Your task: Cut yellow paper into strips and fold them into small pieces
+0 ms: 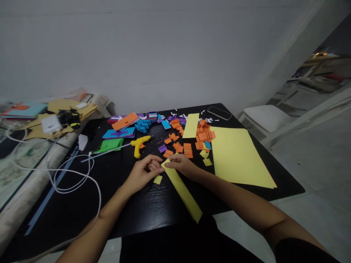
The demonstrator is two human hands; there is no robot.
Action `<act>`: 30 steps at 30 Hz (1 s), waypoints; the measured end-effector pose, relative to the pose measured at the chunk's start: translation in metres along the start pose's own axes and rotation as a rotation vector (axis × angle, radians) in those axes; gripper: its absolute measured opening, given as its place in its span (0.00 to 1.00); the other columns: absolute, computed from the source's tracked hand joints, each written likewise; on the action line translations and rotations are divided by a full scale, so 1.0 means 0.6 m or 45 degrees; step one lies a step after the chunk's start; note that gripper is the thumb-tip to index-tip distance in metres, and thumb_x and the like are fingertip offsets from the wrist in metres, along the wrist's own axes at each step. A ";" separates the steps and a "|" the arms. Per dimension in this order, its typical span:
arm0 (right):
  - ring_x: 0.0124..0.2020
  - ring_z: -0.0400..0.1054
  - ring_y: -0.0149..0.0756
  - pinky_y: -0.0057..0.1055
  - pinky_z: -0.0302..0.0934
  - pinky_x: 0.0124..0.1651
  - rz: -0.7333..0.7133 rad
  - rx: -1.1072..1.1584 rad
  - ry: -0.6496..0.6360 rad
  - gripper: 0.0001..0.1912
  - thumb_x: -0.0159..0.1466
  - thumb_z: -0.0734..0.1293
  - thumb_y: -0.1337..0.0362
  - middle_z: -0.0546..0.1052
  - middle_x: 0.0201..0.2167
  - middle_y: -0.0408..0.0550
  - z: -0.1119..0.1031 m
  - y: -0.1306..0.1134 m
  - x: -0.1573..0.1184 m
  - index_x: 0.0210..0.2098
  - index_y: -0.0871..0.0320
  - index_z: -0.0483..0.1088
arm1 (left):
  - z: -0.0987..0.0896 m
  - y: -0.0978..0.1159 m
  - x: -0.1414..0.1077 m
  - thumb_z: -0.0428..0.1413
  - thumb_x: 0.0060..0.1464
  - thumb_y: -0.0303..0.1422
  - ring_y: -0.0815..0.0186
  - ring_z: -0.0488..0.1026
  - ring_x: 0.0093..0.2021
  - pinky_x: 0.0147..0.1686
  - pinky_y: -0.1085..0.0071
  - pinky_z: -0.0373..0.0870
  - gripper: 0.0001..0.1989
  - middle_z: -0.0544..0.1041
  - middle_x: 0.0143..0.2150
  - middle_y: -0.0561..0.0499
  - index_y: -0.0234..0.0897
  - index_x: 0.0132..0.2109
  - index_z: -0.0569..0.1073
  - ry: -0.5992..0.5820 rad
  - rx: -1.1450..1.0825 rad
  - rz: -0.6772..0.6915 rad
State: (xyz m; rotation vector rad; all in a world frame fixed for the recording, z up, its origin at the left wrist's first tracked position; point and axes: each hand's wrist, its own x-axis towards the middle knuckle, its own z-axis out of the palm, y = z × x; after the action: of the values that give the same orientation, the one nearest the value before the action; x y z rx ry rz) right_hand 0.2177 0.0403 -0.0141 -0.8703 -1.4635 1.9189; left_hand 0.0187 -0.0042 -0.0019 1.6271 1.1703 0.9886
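Observation:
A long folded strip of yellow paper (184, 190) slants across the front of the black table, its near end reaching the table's front edge. My right hand (182, 165) grips its far end between thumb and fingers. On the other side of that end, my left hand (146, 168) pinches the strip's corner with the thumb, the other fingers curled. A small yellow paper square (158, 179) lies just below my left hand. Beyond the hands are small folded orange paper pieces (178, 147) and a purple piece (162, 148).
A yellow glue gun (139, 145) lies left of centre, near green paper (111, 145) and blue paper (119, 133). Large yellow sheets (238, 157) cover the right side. A phone (219, 113) rests at the back. A white cable (95, 182) loops over the left side, crossing my left forearm.

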 end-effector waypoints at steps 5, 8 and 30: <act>0.23 0.58 0.28 0.27 0.48 0.28 -0.008 -0.019 -0.005 0.16 0.53 0.73 0.53 0.69 0.21 0.39 0.000 -0.004 -0.002 0.29 0.61 0.74 | -0.006 0.001 -0.003 0.64 0.54 0.36 0.70 0.75 0.30 0.33 0.75 0.72 0.13 0.80 0.32 0.51 0.36 0.45 0.79 -0.001 0.156 0.134; 0.23 0.59 0.28 0.27 0.49 0.29 -0.019 -0.025 -0.008 0.17 0.53 0.74 0.52 0.70 0.21 0.40 0.001 -0.005 -0.002 0.28 0.62 0.74 | -0.006 0.002 -0.004 0.64 0.54 0.36 0.70 0.75 0.30 0.32 0.76 0.72 0.12 0.80 0.32 0.52 0.37 0.45 0.79 0.016 0.183 0.168; 0.22 0.58 0.27 0.27 0.48 0.27 -0.026 -0.085 -0.010 0.18 0.54 0.73 0.52 0.68 0.20 0.39 0.001 -0.005 -0.004 0.27 0.61 0.72 | -0.006 0.003 -0.005 0.64 0.53 0.37 0.68 0.77 0.29 0.30 0.75 0.72 0.12 0.82 0.31 0.50 0.36 0.43 0.81 0.047 0.183 0.080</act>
State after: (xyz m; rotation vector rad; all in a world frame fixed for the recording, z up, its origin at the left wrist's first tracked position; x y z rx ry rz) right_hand 0.2188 0.0388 -0.0110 -0.8751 -1.5433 1.8696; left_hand 0.0153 -0.0067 0.0008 1.7745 1.2460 0.9975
